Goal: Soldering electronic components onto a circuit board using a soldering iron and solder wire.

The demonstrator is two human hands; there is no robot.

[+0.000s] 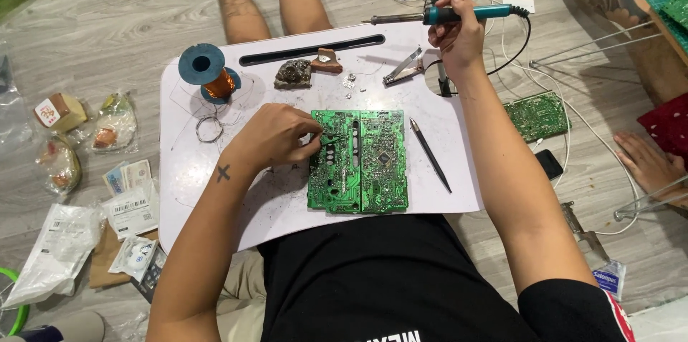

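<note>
Circuit board (358, 161) under pinching left hand (276, 135); right hand (457, 30) clamped on soldering iron (444, 15), well beyond.

room: bare tray (215, 191) left of circuit board (358, 161) | blocks: wire spool (208, 72), pen (430, 154)

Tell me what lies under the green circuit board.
The circuit board lies flat on the white lap table. The left hand rests at its left edge. Whatever sits directly beneath the board is covered.
</note>
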